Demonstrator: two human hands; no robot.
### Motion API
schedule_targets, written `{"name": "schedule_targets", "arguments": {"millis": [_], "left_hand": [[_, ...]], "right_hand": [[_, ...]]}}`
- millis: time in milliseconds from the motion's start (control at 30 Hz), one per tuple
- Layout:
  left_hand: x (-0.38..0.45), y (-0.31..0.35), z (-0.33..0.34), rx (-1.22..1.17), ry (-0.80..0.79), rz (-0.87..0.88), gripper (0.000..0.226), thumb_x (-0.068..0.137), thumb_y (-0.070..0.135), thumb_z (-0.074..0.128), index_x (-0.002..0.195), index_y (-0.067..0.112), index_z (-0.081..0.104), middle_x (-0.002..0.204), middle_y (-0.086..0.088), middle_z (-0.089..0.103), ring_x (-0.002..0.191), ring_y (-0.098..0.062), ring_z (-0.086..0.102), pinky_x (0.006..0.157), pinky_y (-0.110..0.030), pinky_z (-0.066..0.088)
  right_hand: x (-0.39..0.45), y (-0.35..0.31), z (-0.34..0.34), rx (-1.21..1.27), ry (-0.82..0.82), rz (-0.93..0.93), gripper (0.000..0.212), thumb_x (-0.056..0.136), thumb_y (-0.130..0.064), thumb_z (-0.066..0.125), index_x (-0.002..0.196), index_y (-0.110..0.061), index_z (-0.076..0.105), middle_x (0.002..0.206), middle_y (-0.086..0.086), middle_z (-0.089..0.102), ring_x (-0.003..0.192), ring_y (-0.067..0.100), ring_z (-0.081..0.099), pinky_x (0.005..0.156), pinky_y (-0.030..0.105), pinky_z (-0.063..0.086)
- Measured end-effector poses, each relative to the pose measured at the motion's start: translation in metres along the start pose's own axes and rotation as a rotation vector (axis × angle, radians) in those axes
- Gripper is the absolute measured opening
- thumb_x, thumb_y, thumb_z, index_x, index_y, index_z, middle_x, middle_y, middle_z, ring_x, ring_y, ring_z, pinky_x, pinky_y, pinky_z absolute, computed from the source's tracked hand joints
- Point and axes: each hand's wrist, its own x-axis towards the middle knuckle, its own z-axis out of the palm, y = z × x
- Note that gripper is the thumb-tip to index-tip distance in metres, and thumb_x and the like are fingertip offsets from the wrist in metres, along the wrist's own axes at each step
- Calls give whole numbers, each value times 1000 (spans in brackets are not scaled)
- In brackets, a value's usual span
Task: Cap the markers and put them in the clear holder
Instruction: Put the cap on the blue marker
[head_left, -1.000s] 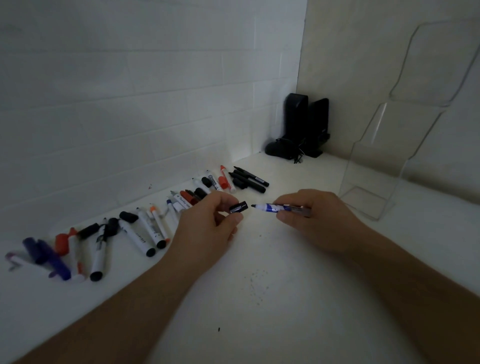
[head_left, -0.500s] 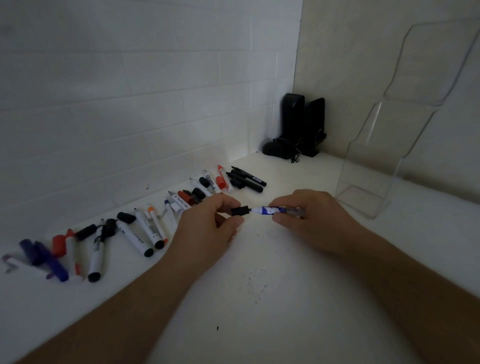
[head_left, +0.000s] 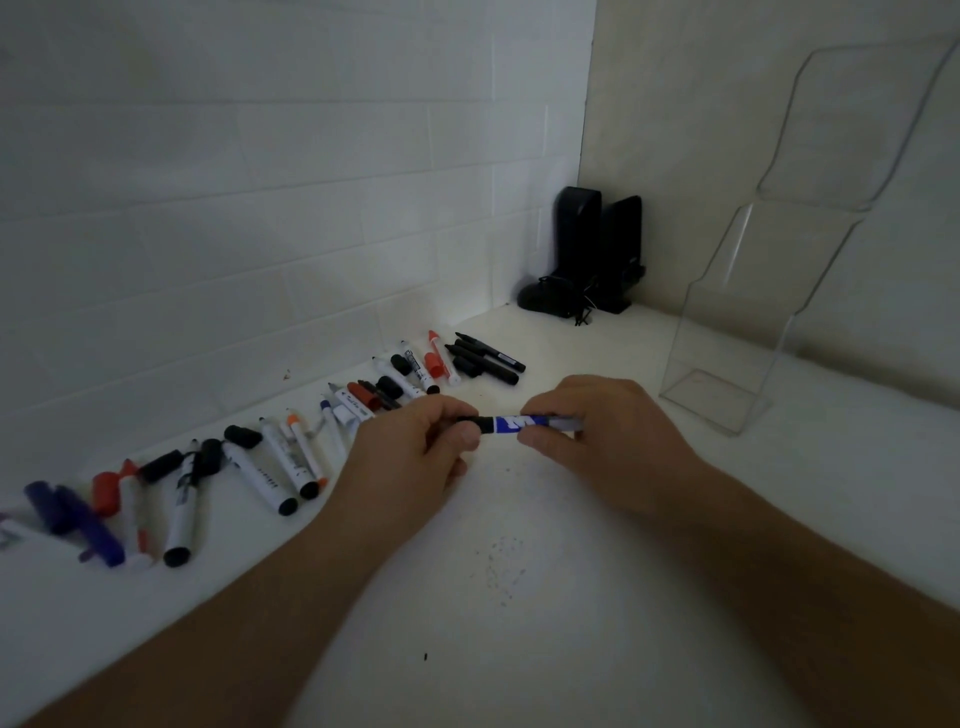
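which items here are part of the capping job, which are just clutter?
Job:
- blue-labelled marker, held in the right hand
- its black cap, in the left hand grip
- row of loose markers and caps along the white tiled wall
- clear acrylic holder, nothing in it

Lying about:
- black speakers in the corner
- small dark specks on the white table

Two bare forearms, no sleeves anywhere up to the frame edge. Left hand (head_left: 410, 457) and right hand (head_left: 597, 436) both ungloved, no rings or watch as far as visible, though pretty dim lighting, so hard to say for sure.
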Motion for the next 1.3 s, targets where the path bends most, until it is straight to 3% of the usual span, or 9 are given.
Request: {"name": "schedule_targets", "arguments": {"millis": [333, 500, 633, 767, 967, 1067, 1133, 1233, 1300], "left_hand": [[-1, -8, -1, -86, 65, 7, 23, 93, 11, 67, 97, 33, 68, 77, 8, 75, 69, -3, 71, 66, -11, 53], [-2, -3, -1, -3, 67, 83, 18, 93, 21, 68, 103, 36, 68, 77, 14, 72, 72, -2, 68, 72, -18, 55], [-5, -1, 1, 88, 162, 223, 17, 92, 30, 68, 108, 36, 69, 87, 23, 68, 81, 6, 63, 74, -10, 47], [-8, 9, 7, -27, 183, 261, 29, 92, 35, 66, 116, 44, 54, 93, 32, 63, 87, 11, 62, 69, -6, 47], [-18, 12, 19, 85, 7, 394, 34, 95, 40, 59, 124, 49, 43, 102, 27, 55, 96, 7, 54, 70, -15, 47], [-17, 8, 20, 164, -22, 433, 19, 96, 42, 54, 115, 45, 51, 109, 27, 48, 94, 9, 53, 73, -12, 46], [-16, 6, 20, 173, -39, 417, 14, 97, 44, 52, 111, 46, 52, 114, 27, 44, 96, 9, 52, 76, -13, 46], [-17, 7, 19, 156, -52, 386, 10, 96, 46, 50, 106, 47, 54, 114, 27, 41, 99, 8, 52, 80, -17, 47], [-18, 8, 19, 157, -51, 383, 9, 96, 45, 51, 104, 47, 55, 114, 28, 41, 100, 7, 52, 81, -17, 47]], "right_hand": [[-7, -14, 13, 233, -9, 104, 20, 94, -37, 68, 105, -25, 80, 93, -6, 75, 84, 10, 66, 81, 30, 54], [-5, -12, 9, 135, -7, 57, 14, 98, -41, 61, 99, -35, 74, 86, -11, 68, 81, 8, 61, 77, 32, 50], [-3, -24, 4, -111, 51, -126, 29, 101, -47, 46, 123, -41, 65, 94, -11, 66, 83, 14, 61, 71, 35, 50], [-8, -37, -13, 25, 53, -117, 23, 102, -31, 53, 122, -31, 65, 99, -6, 64, 89, 15, 57, 78, 34, 47], [0, -12, -124, 216, 667, 177, 20, 94, -21, 68, 109, -35, 69, 92, -11, 63, 71, -3, 52, 67, 14, 42], [-1, 11, -162, 364, 898, 305, 16, 96, -20, 63, 109, -29, 59, 93, -11, 67, 66, -2, 60, 63, 22, 52], [-4, 28, -165, 342, 878, 371, 12, 96, -21, 60, 107, -26, 57, 92, -7, 71, 75, 11, 69, 70, 33, 56], [-8, 49, -151, 189, 661, 455, 20, 97, -26, 62, 115, -32, 55, 100, -11, 71, 72, 16, 68, 59, 28, 51], [-9, 58, -142, -44, 481, 448, 35, 99, -27, 60, 127, -38, 43, 101, -13, 69, 72, 17, 66, 65, 31, 51]]}}
